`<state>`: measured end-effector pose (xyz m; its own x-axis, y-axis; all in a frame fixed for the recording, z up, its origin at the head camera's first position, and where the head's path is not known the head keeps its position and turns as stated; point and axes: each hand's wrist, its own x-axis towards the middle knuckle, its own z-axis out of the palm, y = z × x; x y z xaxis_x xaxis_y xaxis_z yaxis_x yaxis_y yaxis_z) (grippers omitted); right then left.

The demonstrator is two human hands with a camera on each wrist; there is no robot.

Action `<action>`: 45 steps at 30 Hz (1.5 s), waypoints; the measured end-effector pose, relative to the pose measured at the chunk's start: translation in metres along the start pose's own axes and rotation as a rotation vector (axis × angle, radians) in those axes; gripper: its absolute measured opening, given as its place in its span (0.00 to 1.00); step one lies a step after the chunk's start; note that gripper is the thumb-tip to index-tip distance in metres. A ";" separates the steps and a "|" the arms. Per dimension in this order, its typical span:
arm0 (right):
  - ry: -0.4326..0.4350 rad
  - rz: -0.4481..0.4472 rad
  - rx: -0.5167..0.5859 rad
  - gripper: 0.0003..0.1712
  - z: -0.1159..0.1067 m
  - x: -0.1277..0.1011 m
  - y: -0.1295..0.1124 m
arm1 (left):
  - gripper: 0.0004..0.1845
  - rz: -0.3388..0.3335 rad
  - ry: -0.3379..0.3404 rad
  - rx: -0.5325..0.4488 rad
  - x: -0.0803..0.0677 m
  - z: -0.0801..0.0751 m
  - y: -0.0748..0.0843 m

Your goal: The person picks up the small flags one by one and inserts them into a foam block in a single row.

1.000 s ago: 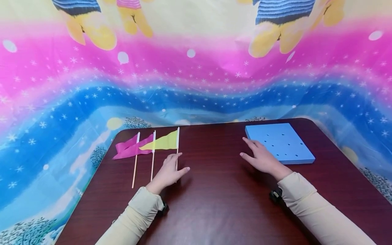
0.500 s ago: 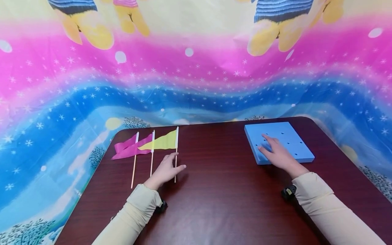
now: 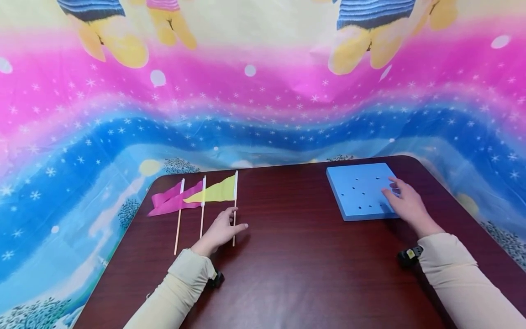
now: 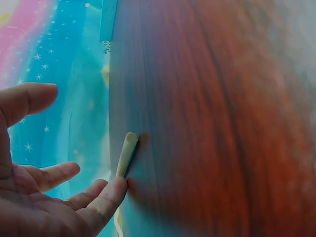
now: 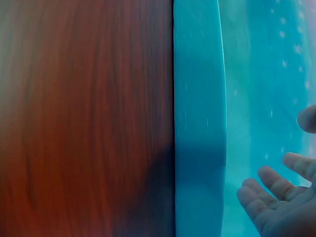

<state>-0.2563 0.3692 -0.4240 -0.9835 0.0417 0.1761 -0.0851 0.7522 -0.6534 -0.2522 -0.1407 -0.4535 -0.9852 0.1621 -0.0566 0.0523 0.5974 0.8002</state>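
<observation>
My left hand (image 3: pixel 219 230) hovers at the wooden stick of a yellow pennant flag (image 3: pixel 218 191), its fingers loosely spread. In the left wrist view the stick (image 4: pixel 129 148) shows its end past the fingertips, with the thumb held well apart. Two magenta flags (image 3: pixel 170 198) lie to the left, one partly overlapped by the yellow cloth. My right hand (image 3: pixel 411 205) is over the right edge of a light-blue square block (image 3: pixel 353 183) with several small holes in its top. The right wrist view shows the block's side face (image 5: pixel 200 98) and my relaxed fingers (image 5: pixel 276 185) holding nothing.
Everything lies on a dark reddish-brown table (image 3: pixel 283 256) with rounded far corners. A bright patterned curtain (image 3: pixel 263 109) hangs close behind its far edge and sides. A black wrist camera (image 3: pixel 410 257) sits under the right cuff.
My right hand has moved rightward from the block's left edge, across its top, to its right edge. The left hand stays near the yellow flag's stick. The flags and block have not been moved.
</observation>
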 end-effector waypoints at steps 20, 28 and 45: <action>0.090 0.301 0.252 0.39 -0.018 -0.010 0.062 | 0.42 0.012 0.018 0.200 0.013 0.003 0.000; 0.004 0.353 0.346 0.38 -0.020 -0.011 0.071 | 0.41 0.016 0.032 0.285 0.015 0.005 0.002; -0.117 0.279 0.291 0.35 -0.028 -0.012 0.076 | 0.47 -0.041 -0.001 0.255 0.027 -0.002 0.004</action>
<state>-0.2462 0.4439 -0.4554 -0.9853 0.1297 -0.1114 0.1623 0.5044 -0.8481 -0.2789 -0.1355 -0.4505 -0.9871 0.1343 -0.0869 0.0518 0.7823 0.6207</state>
